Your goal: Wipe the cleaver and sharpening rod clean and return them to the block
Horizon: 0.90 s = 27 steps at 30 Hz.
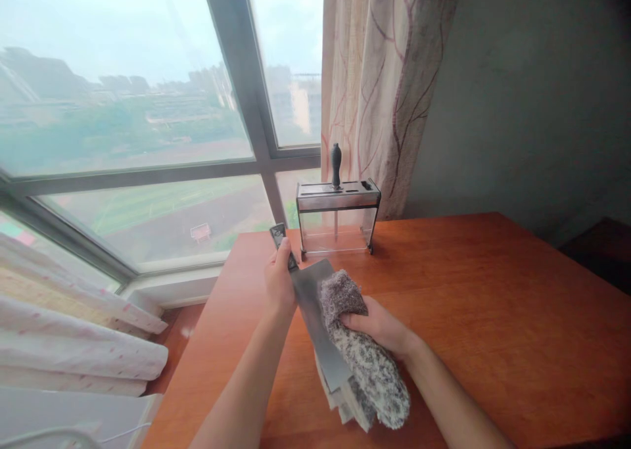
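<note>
My left hand [282, 281] is wrapped round the dark handle of a cleaver [315, 311], whose broad blade slants down toward me. In my right hand [377, 324] is a fluffy grey and white cloth [377, 367], bunched against the blade's right side. Part of the cloth also hangs behind and below the blade's lower end. Beyond my hands stands a knife block [323, 202] with clear walls and a slotted metal top. A sharpening steel or similar tool with a ribbed dark handle [336, 165] is upright in it, its thin rod showing through the clear wall.
The reddish-brown wooden table [473, 291] stretches out under my hands and to the right. Behind it are a large window [123, 94], a patterned curtain [379, 74] and a grey wall. Another curtain [73, 337] hangs low at the left, beside the table edge.
</note>
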Available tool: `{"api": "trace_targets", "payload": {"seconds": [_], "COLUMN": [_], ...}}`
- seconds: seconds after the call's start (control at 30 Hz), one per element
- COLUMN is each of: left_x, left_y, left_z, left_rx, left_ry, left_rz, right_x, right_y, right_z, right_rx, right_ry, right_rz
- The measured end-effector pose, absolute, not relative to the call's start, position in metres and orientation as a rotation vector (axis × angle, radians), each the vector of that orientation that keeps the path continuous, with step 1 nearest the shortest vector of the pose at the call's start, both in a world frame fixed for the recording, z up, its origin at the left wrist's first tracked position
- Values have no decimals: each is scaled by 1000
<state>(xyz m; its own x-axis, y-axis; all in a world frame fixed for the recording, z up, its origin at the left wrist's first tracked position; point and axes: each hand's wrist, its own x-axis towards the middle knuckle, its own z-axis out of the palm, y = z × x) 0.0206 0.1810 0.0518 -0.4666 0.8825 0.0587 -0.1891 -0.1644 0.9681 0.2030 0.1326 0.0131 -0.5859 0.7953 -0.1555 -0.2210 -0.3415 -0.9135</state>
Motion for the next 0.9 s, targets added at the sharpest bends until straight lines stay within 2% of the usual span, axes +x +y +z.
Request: {"api": "trace_targets", "payload": {"seconds": [0.23,0.57,0.77,0.9], "left_x": [27,51,40,22], "left_y": [181,171,174,181], "left_z": [50,33,42,49], "left_rx": [892,972,1066,984], "left_ry": [1246,1112,1143,1216], "left_rz": [1671,1394,1416,1556], "right_x": [207,203,199,200], "right_y": [134,137,134,132], "right_z": [11,17,14,14], "right_rx": [-815,-876,-870,-817], "right_ry": [-1238,-1103,-1071,-1142], "right_rz": [2003,1786,1803,1936]}}
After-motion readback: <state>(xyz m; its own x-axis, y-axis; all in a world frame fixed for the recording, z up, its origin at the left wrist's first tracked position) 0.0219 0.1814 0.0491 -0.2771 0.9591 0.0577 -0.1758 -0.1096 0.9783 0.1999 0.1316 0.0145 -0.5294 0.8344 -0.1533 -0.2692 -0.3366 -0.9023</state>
